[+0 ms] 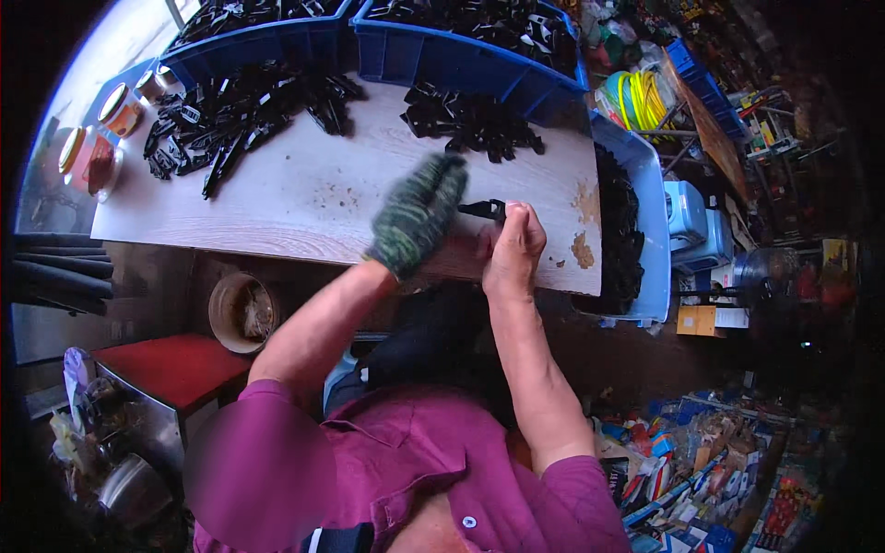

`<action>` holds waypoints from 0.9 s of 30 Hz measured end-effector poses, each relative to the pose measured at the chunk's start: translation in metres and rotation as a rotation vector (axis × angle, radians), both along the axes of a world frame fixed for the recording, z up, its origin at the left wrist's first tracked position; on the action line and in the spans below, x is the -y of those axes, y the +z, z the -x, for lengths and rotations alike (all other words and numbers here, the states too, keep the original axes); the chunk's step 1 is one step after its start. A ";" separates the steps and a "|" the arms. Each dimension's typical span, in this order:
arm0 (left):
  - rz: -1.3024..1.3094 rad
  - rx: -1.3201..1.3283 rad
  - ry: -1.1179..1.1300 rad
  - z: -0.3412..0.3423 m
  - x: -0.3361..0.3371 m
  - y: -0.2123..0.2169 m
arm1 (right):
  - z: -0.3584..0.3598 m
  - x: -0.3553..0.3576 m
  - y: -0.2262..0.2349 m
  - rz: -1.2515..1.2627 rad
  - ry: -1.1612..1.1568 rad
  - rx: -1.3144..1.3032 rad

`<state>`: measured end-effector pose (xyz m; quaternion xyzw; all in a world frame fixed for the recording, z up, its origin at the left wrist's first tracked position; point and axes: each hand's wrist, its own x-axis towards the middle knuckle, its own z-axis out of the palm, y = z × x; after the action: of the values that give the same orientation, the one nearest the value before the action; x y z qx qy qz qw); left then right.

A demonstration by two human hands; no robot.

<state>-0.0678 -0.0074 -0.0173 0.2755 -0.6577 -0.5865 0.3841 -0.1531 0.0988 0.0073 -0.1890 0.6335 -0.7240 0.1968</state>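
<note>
Gloved L hand (419, 217) blurred, fingers together; can't tell if gripping. Bare R hand (516, 253) clamped on blk part (481, 210), partly hidden, nr worktop (267, 214) front edge, R of ctr. Blue bins (433, 59), back edge, cut off at top.

Black part (489, 208) in bare right fingers (528, 230), gloved left fingers (441, 184) beside it

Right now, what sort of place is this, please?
Probably a small workshop: blue rectangular plastic crates and a pale wood-grain table hold slender black parts, and the left hand wears a dark-green knitted glove.
</note>
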 end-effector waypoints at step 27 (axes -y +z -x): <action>-0.404 -0.060 -0.130 0.006 0.049 0.023 | 0.049 0.004 0.014 -0.132 0.251 0.234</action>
<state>-0.0736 -0.0565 0.0055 0.2865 -0.5314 -0.7379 0.3017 -0.2019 0.0952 0.0208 -0.1677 0.6241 -0.6675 0.3699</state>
